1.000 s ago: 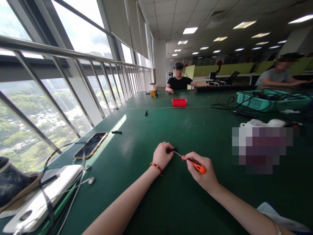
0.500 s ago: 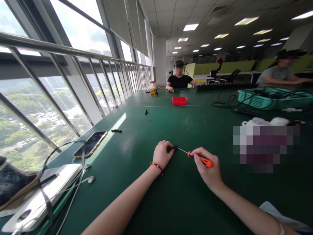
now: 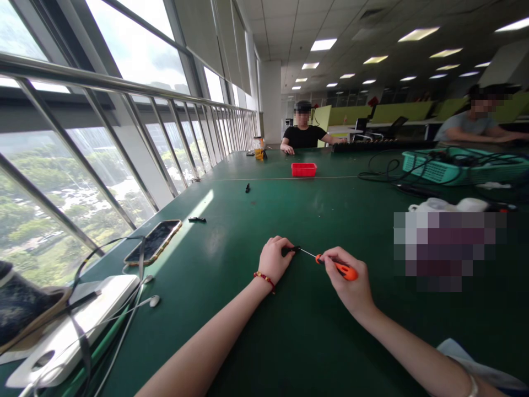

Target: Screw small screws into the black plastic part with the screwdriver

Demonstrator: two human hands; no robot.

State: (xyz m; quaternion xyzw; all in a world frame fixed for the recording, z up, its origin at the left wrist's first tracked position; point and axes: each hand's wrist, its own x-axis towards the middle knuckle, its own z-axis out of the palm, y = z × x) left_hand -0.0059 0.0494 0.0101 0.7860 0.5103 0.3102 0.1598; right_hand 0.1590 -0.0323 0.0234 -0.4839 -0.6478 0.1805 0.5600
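My left hand (image 3: pixel 275 259), with a red beaded bracelet at the wrist, grips a small black part (image 3: pixel 291 250) close to the green tabletop (image 3: pixel 231 264). My right hand (image 3: pixel 349 281) is closed round the orange handle of a screwdriver (image 3: pixel 346 271). The thin shaft points left, and its tip meets the right end of the black part. Farther off lie two more small black pieces, one (image 3: pixel 197 220) near the phone and one (image 3: pixel 247 188) beyond it.
A phone (image 3: pixel 154 242), a white device (image 3: pixel 74 336) and tangled cables lie at the left. A red tray (image 3: pixel 303 170) stands farther back. At the right are a teal basket (image 3: pixel 438 168) and a white object (image 3: pixel 450 205). Two people (image 3: pixel 303 135) sit beyond.
The screwdriver handle and my right hand have shifted very slightly left and up. My left hand keeps its grip on the black part.
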